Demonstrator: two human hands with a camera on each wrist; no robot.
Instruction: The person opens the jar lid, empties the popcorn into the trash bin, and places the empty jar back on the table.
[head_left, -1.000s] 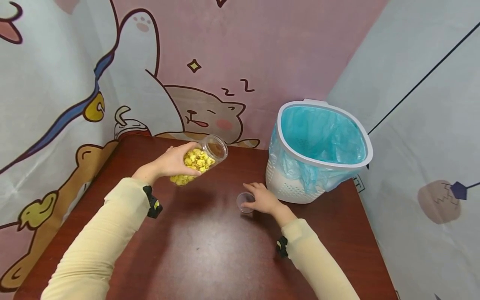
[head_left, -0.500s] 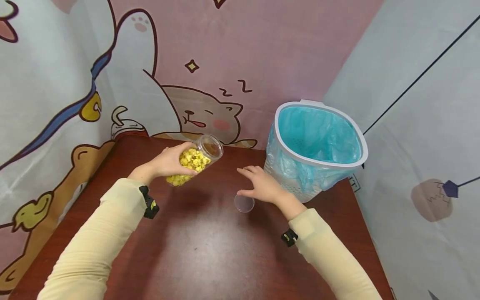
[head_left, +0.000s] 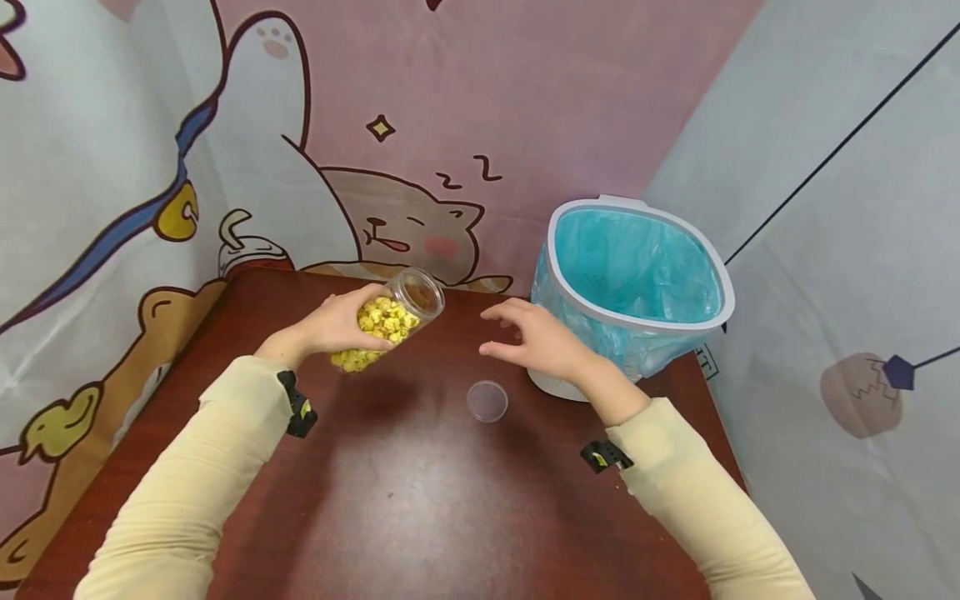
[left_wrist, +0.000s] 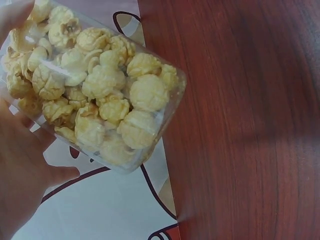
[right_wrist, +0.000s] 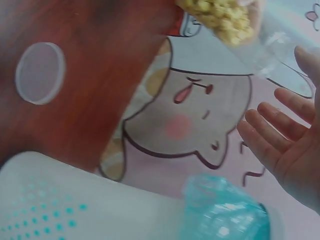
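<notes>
My left hand grips a clear plastic jar of yellow popcorn, held tilted above the table with its uncovered mouth pointing up and to the right. In the left wrist view the popcorn fills the bottom end of the jar. My right hand is in the air in front of the bin, fingers spread and holding nothing. Below and left of it, a clear round lid lies flat on the table. The right wrist view shows the same lid apart from the hand.
A white perforated bin lined with a blue plastic bag stands at the right back of the dark red wooden table. Fabric walls with cartoon drawings enclose the table's back and sides.
My right hand has let go of the lid and risen away from it, up and to the right. The lid stays on the table. My left hand and the jar have hardly moved.
</notes>
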